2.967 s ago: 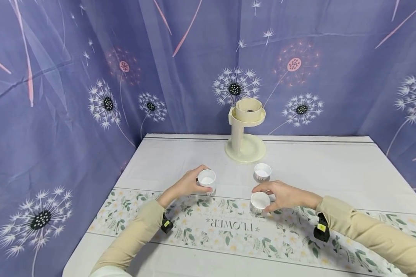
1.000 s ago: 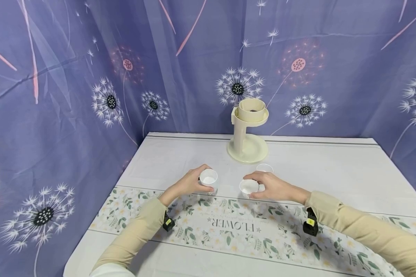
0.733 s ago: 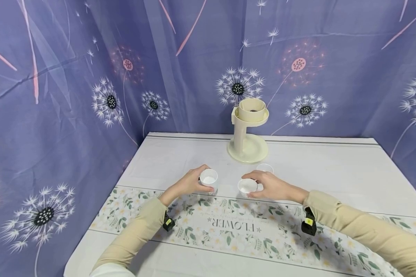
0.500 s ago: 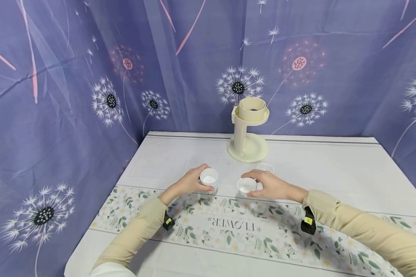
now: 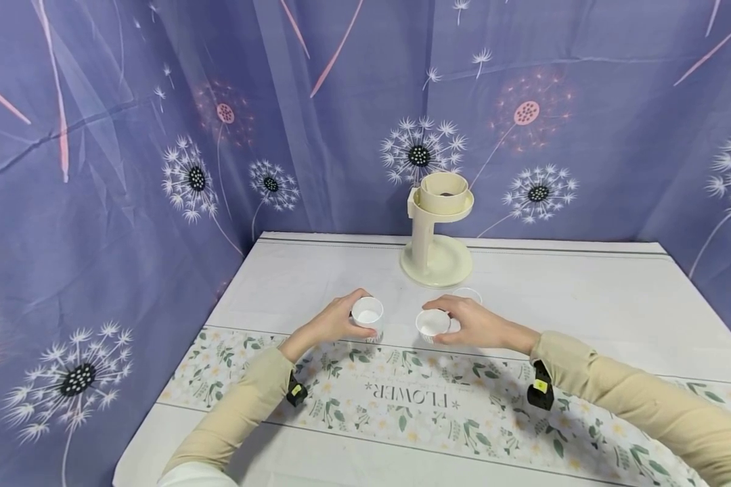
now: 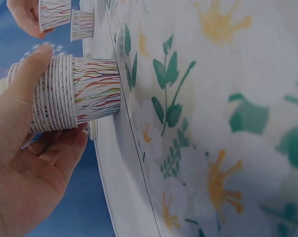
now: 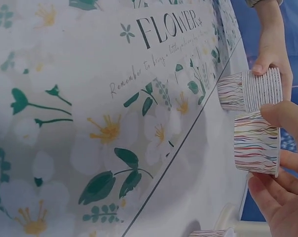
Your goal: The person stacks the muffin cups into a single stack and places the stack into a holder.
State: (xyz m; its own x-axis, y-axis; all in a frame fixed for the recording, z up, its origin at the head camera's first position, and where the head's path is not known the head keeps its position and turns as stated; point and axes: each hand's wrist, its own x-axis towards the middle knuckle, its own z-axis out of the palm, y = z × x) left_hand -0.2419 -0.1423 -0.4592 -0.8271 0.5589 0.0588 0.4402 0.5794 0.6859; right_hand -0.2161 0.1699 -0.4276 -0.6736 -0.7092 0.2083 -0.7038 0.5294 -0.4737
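My left hand [image 5: 331, 321] grips a stack of nested paper cups [image 6: 96, 91] by the rims, thumb on one side and fingers on the other. The stack is upright near the middle of the table, white inside with wavy coloured lines outside. To its right, my right hand [image 5: 478, 323] holds a single paper cup [image 7: 257, 143] of the same pattern between thumb and fingers, mouth up. A small gap separates this cup from the stack in the head view. Another paper cup [image 5: 470, 293] stands on the table behind my right hand, which mostly hides it.
At the back of the table [image 5: 554, 270] stands a cream-coloured stand [image 5: 423, 243] with a round base and a ring on top, a wide cup-shaped piece set in it. A flower-printed band [image 5: 396, 419] crosses the cloth. Purple curtains [image 5: 329, 155] hang behind and at the sides.
My right hand has moved left and away from me with its paper cup, closer to the stack. It now covers much of the standing cup. My left hand has stayed nearly still.
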